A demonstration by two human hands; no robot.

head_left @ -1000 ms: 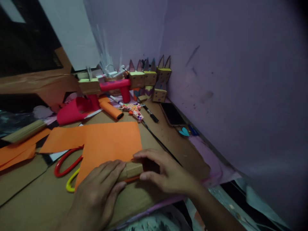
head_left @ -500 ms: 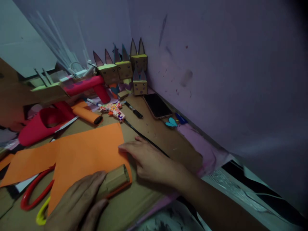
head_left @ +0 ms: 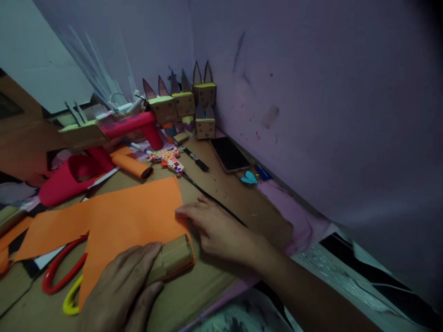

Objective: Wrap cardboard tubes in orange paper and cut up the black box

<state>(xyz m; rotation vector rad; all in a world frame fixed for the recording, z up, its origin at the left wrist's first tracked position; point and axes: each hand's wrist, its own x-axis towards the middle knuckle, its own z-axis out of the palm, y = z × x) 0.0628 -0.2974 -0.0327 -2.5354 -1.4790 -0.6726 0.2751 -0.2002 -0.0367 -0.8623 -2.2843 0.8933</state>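
An orange paper sheet [head_left: 138, 207] lies flat, its near right edge turned up against a short brown cardboard tube [head_left: 175, 255]. My left hand [head_left: 124, 286] is closed over the tube, fingers on top and thumb along its near side. Reaching in from the right, my right hand [head_left: 218, 228] rests an outstretched finger on the sheet's right edge; its thumb is hard to make out. Scissors with a red and yellow handle [head_left: 51, 279] lie partly under the sheet, left of my left hand.
Past the sheet lie an orange paper-wrapped tube [head_left: 133, 167], a patterned glue gun [head_left: 168, 159] with a black cord, a black marker [head_left: 196, 160] and a phone [head_left: 229, 154]. Cardboard bunny-eared figures [head_left: 206, 127] stand in the corner by the wall. A pink-red curved piece [head_left: 65, 180] sits left.
The view has shifted slightly, so everything appears a little further right and lower. Both hands keep nearly the same places on the tube and paper.
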